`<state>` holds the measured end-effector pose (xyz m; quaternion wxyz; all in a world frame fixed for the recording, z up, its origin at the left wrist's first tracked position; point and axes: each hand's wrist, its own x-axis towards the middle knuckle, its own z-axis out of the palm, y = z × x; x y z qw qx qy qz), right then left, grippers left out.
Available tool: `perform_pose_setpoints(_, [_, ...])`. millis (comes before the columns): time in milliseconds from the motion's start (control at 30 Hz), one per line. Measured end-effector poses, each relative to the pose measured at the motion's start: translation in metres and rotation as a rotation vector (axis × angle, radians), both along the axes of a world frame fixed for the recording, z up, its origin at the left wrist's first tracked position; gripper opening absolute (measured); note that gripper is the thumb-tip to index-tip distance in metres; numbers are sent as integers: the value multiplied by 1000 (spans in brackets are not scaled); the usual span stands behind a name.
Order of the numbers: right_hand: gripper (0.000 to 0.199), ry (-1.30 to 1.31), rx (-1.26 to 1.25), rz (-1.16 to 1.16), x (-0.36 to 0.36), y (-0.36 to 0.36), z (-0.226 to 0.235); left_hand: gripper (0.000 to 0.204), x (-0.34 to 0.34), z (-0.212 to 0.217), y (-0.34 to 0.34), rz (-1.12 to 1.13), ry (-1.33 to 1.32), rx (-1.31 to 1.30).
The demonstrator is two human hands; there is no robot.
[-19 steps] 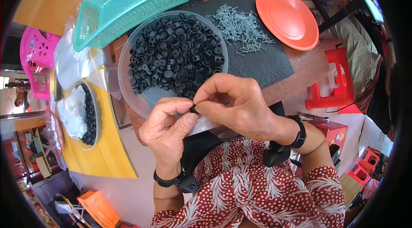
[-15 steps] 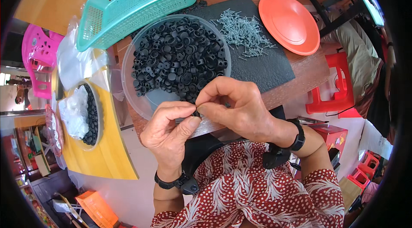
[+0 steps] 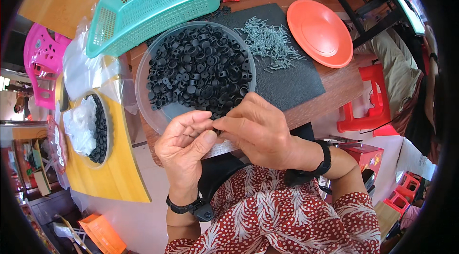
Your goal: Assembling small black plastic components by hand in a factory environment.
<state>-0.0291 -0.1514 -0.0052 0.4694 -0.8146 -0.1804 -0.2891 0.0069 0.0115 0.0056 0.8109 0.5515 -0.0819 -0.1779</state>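
Both hands pinch together over one small black part, which sits between the fingertips of the left hand and right hand at the near edge of the worktop. It could well slip from so fine a grip and drop to the floor. At 12 o'clock from the hands a clear round bowl is full of black caps; screws lie loose on a black mat at 1 o'clock, and the teal basket looks empty.

The left hand and right hand have pressed closer — their fingertips now hide the small black piece seen between them earlier. Both hands sit a little nearer the clear bowl of black parts.
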Motion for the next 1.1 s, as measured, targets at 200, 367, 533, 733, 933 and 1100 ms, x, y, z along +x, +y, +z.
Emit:
perform_pose_setpoints(200, [39,-58,-72,-43,-4,2,-6,23,1,6,-1,-64,74,134])
perform_pose_setpoints(367, [39,-49,-80,-67,-5,1,-5,14,4,12,-1,-122,13,260])
perform_pose_setpoints(533, [36,-43,-74,-98,-1,-9,0,16,8,7,1,-111,74,140])
perform_pose_setpoints(733, [28,38,-222,-318,22,-54,-1,25,9,1,-2,41,58,100])
perform_pose_setpoints(933, [26,130,-340,-333,35,-51,-5,25,9,-4,-2,68,49,90])
perform_pose_setpoints(1100, [26,96,-539,-298,36,-47,0,24,9,-6,-2,73,38,84])
